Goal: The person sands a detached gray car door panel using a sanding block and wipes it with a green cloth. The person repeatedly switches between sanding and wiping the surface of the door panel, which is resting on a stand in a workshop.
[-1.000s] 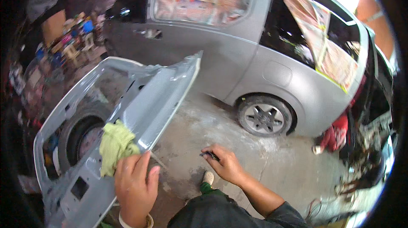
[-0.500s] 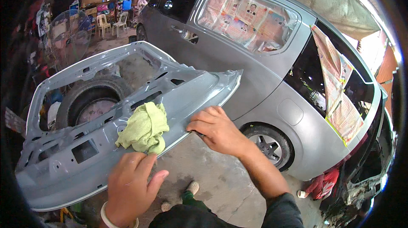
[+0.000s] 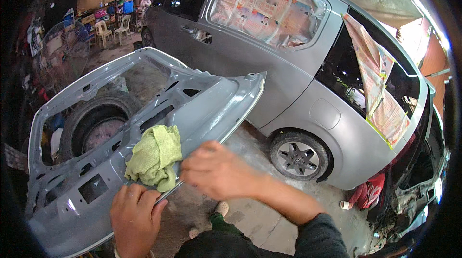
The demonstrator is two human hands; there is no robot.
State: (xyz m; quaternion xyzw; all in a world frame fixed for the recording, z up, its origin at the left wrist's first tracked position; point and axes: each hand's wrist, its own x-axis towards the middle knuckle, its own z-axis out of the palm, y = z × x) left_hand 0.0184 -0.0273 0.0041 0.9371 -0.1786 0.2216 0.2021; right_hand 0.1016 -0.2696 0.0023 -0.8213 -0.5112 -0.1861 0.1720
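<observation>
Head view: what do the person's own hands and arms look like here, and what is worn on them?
Both hands are bare, no gloves. The right hand is blurred; its forearm is bare up to a dark sleeve pushed back toward the elbow. The left hand shows a pale band at the wrist, right at the picture's lower edge; what it is cannot be told.
</observation>
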